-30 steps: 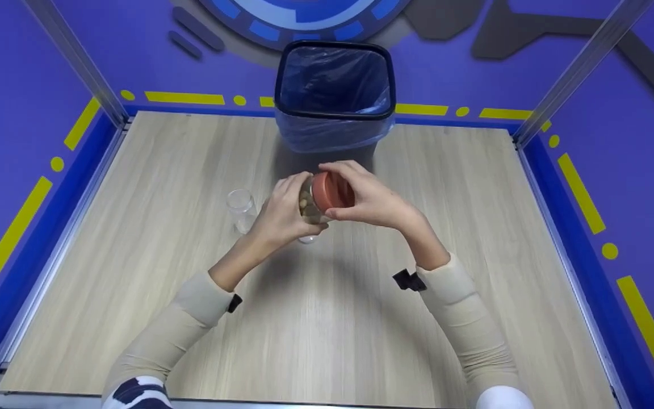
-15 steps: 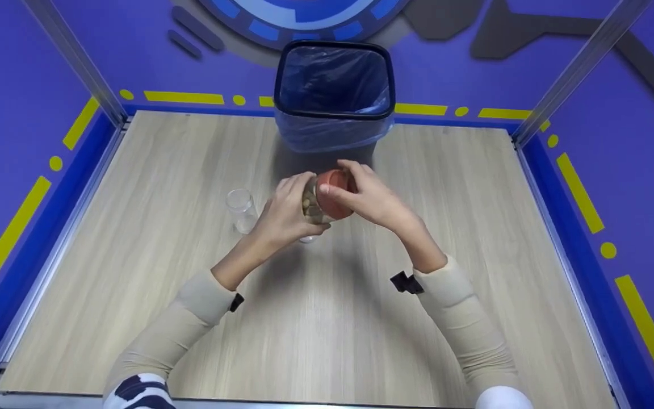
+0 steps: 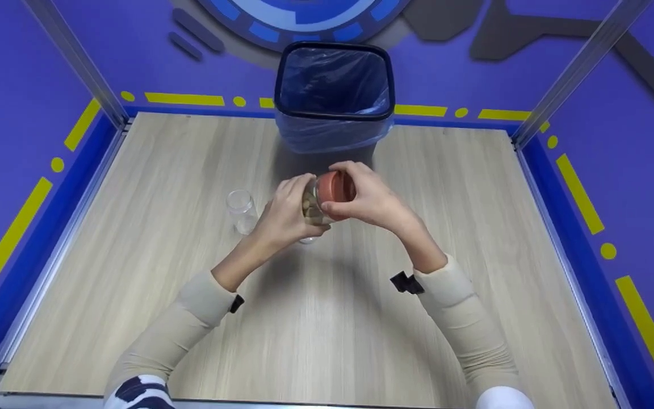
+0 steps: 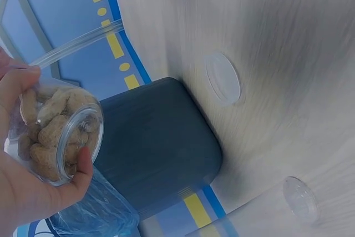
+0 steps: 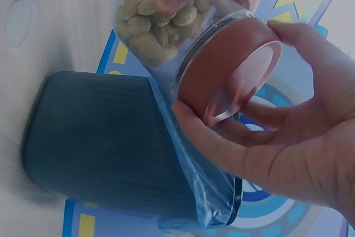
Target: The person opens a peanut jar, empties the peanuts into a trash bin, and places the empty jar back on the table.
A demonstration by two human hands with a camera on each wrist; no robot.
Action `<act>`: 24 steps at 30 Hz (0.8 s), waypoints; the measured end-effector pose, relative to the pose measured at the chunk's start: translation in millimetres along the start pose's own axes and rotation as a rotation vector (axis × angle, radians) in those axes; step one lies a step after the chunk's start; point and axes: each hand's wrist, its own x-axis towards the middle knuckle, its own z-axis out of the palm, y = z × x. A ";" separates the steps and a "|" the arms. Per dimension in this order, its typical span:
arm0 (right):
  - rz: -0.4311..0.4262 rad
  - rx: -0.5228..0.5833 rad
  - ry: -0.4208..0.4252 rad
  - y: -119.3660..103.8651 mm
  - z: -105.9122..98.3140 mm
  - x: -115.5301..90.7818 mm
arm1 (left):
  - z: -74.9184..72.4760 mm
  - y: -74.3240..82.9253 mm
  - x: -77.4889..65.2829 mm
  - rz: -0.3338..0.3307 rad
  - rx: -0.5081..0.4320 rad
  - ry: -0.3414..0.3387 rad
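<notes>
My left hand (image 3: 284, 210) grips a clear jar (image 4: 55, 129) of unshelled peanuts (image 5: 161, 23), holding it tilted above the table. The fingers and thumb of my right hand (image 3: 369, 199) are curled round the jar's orange-red screw lid (image 5: 227, 62), which sits on the mouth and points right. In the left wrist view the jar's round base faces the camera, with a finger across it. A small clear disc (image 4: 223, 79) lies on the table below the hands, mostly hidden by them in the head view.
Behind the hands stands a dark trash bin (image 3: 332, 136) with a black rim and a clear bluish liner. An upright clear cylinder (image 3: 242, 211) is on the wooden table (image 3: 315, 341), left of my left hand. Blue walls with metal posts border the sides and back.
My right hand has shifted its hold round the lid: its thumb swung up over the lid, then back down to the lower edge. The jar has moved slightly right.
</notes>
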 end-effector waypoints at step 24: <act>-0.081 0.109 0.043 48.7 1.5 -13.6 | -7.5 -8.4 -6.9 -0.020 -0.015 0.067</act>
